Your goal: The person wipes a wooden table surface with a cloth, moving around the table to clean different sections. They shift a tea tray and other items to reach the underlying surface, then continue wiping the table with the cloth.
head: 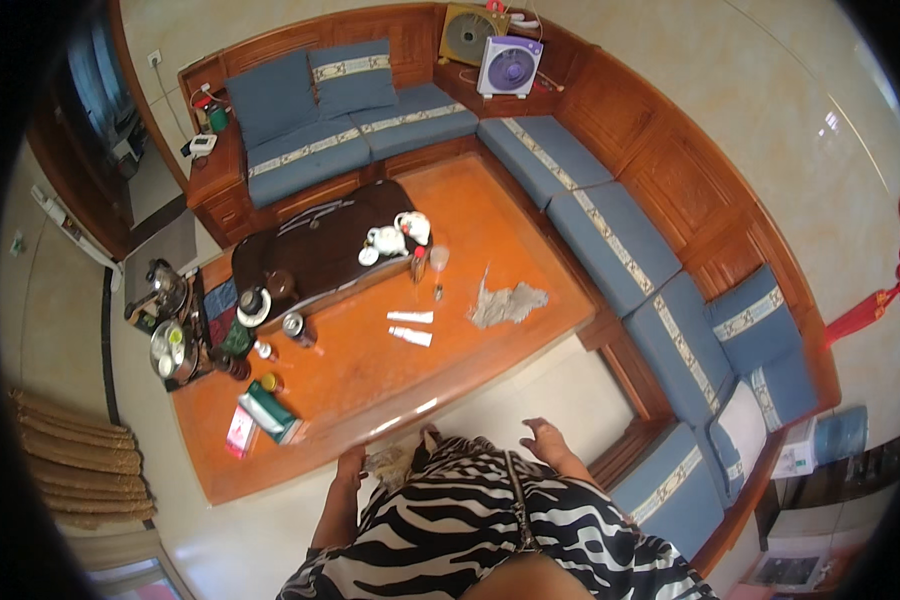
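My left hand [352, 460] hangs low beside the table's front edge, with its fingers bent. Right beside it is a crumpled beige patterned cloth-like thing [391, 463]; I cannot tell whether the fingers grip it. My right hand [544, 442] is held out over the pale floor, empty, fingers apart. Before me stands a low orange-brown wooden table [345, 382]. A crumpled grey-beige cloth [506, 304] lies on its right part. Two white tubes [410, 317] [410, 336] lie near the middle, left of that cloth.
A dark tea tray [315, 240] carries a white teapot [387, 241]. Nearby stand a can [294, 327], a green tissue pack [268, 412] and a glass kettle [166, 283]. A blue-cushioned wooden corner sofa [607, 240] wraps around the table. Two box fans [510, 67] [471, 34] occupy its corner.
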The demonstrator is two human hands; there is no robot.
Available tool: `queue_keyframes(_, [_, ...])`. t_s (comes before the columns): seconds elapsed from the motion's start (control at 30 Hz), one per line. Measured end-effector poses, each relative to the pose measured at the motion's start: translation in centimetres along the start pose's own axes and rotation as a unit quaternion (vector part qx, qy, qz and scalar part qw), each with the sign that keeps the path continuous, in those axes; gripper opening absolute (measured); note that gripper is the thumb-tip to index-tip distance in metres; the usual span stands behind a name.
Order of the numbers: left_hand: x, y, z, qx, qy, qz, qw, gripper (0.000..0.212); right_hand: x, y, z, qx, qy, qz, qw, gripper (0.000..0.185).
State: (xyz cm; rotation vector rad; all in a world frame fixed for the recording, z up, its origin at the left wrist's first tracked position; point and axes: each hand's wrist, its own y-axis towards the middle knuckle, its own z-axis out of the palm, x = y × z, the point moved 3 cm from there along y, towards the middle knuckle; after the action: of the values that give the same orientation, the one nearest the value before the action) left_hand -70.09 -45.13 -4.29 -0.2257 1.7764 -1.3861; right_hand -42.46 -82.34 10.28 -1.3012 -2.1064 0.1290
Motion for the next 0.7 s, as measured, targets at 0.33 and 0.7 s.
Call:
queue_keyframes(0.33, [-2.1,-3.0,4.3,-0.051,0.110,0.163,0.979,0.017,2.0,13.1,-5.5,0.088,0.121,-0.046,0.988,0.032])
queue_keyframes(0.7, [1.0,-6.9,12.3,-0.173,0.363,0.319,0.858,0.024,4.8,34.1,-10.0,0.061,0.007,-0.326,0.943,0.050])
